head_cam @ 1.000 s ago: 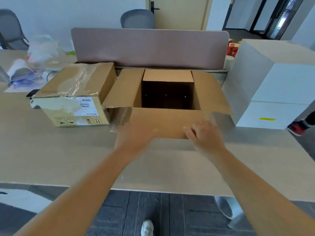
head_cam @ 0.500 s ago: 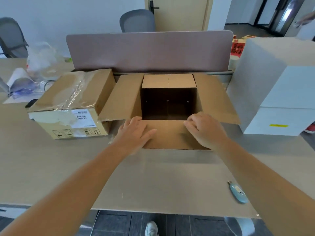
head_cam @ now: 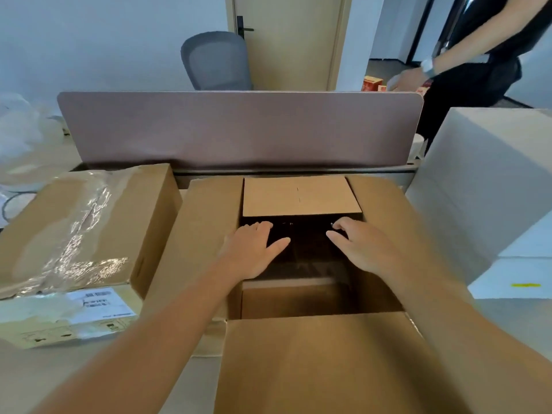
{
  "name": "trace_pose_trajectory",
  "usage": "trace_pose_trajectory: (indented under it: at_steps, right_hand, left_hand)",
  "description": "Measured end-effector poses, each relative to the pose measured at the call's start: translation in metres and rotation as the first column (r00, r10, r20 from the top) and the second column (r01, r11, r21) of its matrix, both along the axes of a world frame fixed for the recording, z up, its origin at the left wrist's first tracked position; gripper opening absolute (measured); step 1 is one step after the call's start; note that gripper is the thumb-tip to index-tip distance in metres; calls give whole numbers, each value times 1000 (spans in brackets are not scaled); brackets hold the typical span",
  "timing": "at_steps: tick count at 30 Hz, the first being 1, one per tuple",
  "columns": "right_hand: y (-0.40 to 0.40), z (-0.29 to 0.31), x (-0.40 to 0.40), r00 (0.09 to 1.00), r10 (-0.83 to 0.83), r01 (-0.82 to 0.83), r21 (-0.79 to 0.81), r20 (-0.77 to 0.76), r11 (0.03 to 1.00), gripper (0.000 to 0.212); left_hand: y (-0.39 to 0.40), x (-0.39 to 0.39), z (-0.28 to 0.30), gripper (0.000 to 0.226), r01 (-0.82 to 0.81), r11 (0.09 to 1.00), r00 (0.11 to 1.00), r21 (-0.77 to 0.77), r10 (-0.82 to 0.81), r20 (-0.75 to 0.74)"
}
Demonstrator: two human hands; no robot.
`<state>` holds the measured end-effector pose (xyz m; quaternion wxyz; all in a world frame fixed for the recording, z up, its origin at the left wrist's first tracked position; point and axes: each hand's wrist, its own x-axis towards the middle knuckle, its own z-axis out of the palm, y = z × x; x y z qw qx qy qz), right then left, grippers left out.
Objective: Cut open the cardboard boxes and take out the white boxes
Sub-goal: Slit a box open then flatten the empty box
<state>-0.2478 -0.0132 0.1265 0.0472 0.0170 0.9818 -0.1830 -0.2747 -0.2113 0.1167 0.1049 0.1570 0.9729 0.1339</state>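
Observation:
An open cardboard box (head_cam: 313, 354) stands in front of me with all its flaps folded out. Its inside is dark and I cannot make out what it holds. My left hand (head_cam: 254, 252) and my right hand (head_cam: 358, 249) both reach over the opening with fingers stretched out and palms down, holding nothing. A second cardboard box (head_cam: 83, 234), sealed with shiny clear tape and bearing a white label, sits to the left. Stacked white boxes (head_cam: 493, 204) stand at the right.
A mauve desk divider (head_cam: 239, 130) runs behind the boxes. A grey chair (head_cam: 216, 61) stands beyond it. Another person (head_cam: 478, 55) in dark clothes stands at the far right, hand near red packages (head_cam: 372, 83). Clear plastic bags (head_cam: 21, 138) lie at the far left.
My view has come closer over the open box. Both hands moved from the near flap forward over the dark opening. A person has come into view at the far right.

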Motion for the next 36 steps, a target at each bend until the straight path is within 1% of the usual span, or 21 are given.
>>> trace_pose_trajectory:
  at_steps: [2, 4, 6, 10, 13, 15, 17, 20, 23, 26, 28, 31, 36]
  right_hand:
    - [-3, -9, -10, 999, -18, 18, 2, 30, 1000, 43]
    - [-3, -15, -17, 999, -30, 30, 4, 19, 1000, 43]
    - [-2, -17, -22, 998, -41, 41, -16, -46, 999, 43]
    - [1, -8, -30, 976, -78, 71, -40, -205, 997, 45]
    - [7, 6, -45, 965, -57, 51, -28, -255, 998, 51]
    - [10, 12, -61, 965, -46, 48, 2, -258, 999, 56]
    - [13, 14, -79, 968, -43, 54, 39, -247, 998, 60]
    - [20, 10, -107, 977, -47, 64, 76, -210, 995, 64]
    - [28, 0, -130, 989, -67, 78, 87, -129, 993, 67]
    - [35, -14, -142, 996, -78, 82, 101, -44, 991, 69]
    - [36, -22, -143, 998, -68, 68, 121, 1, 990, 70]
    - [37, -27, -143, 999, -43, 41, 193, 5, 980, 69]
    - [36, -20, -129, 999, -51, 48, 144, 16, 988, 67]
  left_hand:
    - [3, -9, -5, 60, 18, 1000, 1000, -12, -18, -17]
    - [6, -16, -7, 60, 34, 999, 999, 35, -33, -28]
    - [6, -19, -7, 59, 39, 994, 998, 105, -33, -54]
    - [5, -26, -2, 61, 35, 984, 975, 175, 5, -221]
    - [6, -39, 9, 63, 32, 979, 950, 200, 32, -311]
    - [7, -54, 16, 65, 21, 980, 940, 196, 47, -337]
    - [9, -72, 18, 67, -2, 986, 940, 169, 60, -336]
    - [8, -99, 11, 70, -53, 995, 946, 89, 79, -315]
    - [5, -120, 0, 72, -96, 995, 960, -17, 88, -265]
    - [4, -131, -11, 74, -127, 989, 977, -82, 110, -182]
    - [4, -134, -18, 76, -128, 983, 982, -132, 107, -156]
    - [4, -138, -22, 77, -132, 981, 985, -144, 112, -135]
    - [3, -131, -18, 76, -108, 982, 988, -157, 89, -128]
